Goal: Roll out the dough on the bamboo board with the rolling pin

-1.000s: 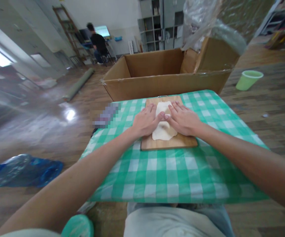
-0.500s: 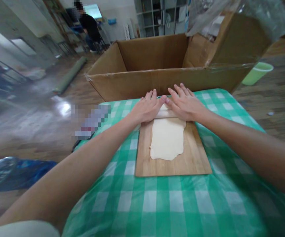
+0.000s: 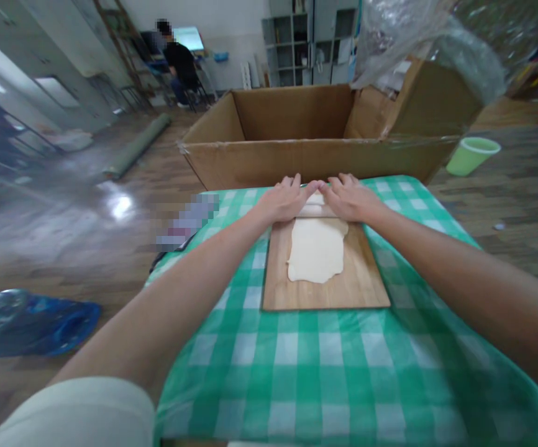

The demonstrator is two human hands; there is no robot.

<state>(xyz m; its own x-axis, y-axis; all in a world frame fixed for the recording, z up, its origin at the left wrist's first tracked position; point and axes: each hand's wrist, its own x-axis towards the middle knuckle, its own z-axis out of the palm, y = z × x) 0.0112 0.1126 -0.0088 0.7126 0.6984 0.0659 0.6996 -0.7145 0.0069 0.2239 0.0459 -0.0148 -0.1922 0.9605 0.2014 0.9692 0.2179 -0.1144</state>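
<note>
A thin, pale sheet of dough with an uneven edge lies on a wooden board. Across its far part rests a light rolling pin, with more dough showing just beyond it. My left hand presses down on the pin's left end, fingers bent over its far side. On the right end, my right hand is curved over it in the same way. The two thumbs meet above the middle of the pin. Both ends of the pin are hidden under my hands.
A green-and-white checked cloth covers the table. Right behind it stands a big open cardboard box with clear plastic wrap. A green bin is at right, a blue plastic bag at left. A person sits far back.
My fingers, spread and raised before, now bend over the rolling pin. The pin stays near the board's far end. The view has shifted slightly.
</note>
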